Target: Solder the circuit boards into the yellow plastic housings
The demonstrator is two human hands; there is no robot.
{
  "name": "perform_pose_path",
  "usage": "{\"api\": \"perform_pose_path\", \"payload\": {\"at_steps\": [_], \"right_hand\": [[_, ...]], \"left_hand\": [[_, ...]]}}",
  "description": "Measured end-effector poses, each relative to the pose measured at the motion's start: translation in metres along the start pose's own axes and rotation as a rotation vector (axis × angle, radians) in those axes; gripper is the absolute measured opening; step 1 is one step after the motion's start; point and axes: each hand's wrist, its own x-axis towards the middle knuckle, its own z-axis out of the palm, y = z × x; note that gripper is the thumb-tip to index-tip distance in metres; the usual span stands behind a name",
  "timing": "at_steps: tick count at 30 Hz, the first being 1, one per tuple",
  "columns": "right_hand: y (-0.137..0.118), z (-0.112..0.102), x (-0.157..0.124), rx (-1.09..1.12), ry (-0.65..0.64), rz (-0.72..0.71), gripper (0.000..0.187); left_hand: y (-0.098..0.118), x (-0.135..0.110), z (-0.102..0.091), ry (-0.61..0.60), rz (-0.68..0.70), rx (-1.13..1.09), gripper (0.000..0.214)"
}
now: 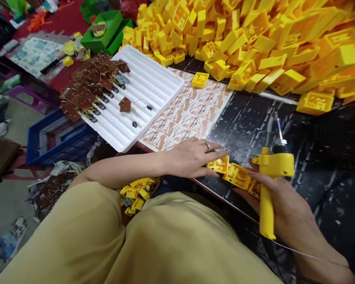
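Note:
My left hand [191, 157], with a ring on one finger, reaches across the bench edge. Its thumb and fingers lie around a small open yellow plastic casing [221, 163]. A second yellow casing [237, 176] sits against it in a row, and a third is partly hidden by my right hand [290, 205]. In that hand is a yellow soldering gun [266, 197], upright, its metal tip pointing away from me. My right fingers reach toward the row of casings; how they wrap the handle is partly hidden. A thin wire runs from below the handle over my forearm.
A large heap of yellow casings [242, 39] covers the back of the black bench [242, 118]. One casing [200, 80] stands alone on patterned paper. At left, a white ridged foam sheet [154, 75] carries brown circuit boards [91, 79] with wires. A blue basket [59, 138] stands below.

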Motion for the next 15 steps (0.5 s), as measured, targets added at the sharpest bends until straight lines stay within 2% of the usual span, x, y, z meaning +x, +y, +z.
{"api": "perform_pose_path", "payload": {"at_steps": [2, 5, 7, 9, 10, 11, 13, 15], "right_hand": [[0.003, -0.005, -0.002, -0.021, 0.047, -0.014, 0.075], [0.000, -0.011, -0.001, -0.036, 0.130, 0.006, 0.082], [-0.005, -0.014, 0.002, -0.026, 0.163, -0.003, 0.083], [-0.010, -0.016, 0.005, -0.047, 0.182, -0.036, 0.079], [-0.012, -0.017, 0.007, -0.068, 0.176, -0.045, 0.077], [-0.013, -0.018, 0.009, -0.094, 0.177, -0.045, 0.075], [-0.015, -0.019, 0.011, -0.130, 0.173, -0.030, 0.073], [-0.017, -0.018, 0.012, -0.105, 0.177, -0.002, 0.074]], "left_hand": [[-0.020, -0.009, -0.007, 0.126, -0.164, 0.044, 0.055], [-0.077, -0.040, -0.035, 0.248, -0.599, 0.152, 0.054], [-0.116, -0.064, -0.054, 0.177, -0.816, 0.208, 0.059], [-0.142, -0.082, -0.064, 0.058, -0.961, 0.219, 0.060], [-0.149, -0.088, -0.066, 0.055, -0.998, 0.198, 0.059], [-0.152, -0.091, -0.067, 0.104, -1.011, 0.140, 0.056], [-0.148, -0.091, -0.070, 0.303, -0.969, -0.088, 0.052], [-0.136, -0.084, -0.075, 0.501, -0.847, -0.394, 0.050]]}}
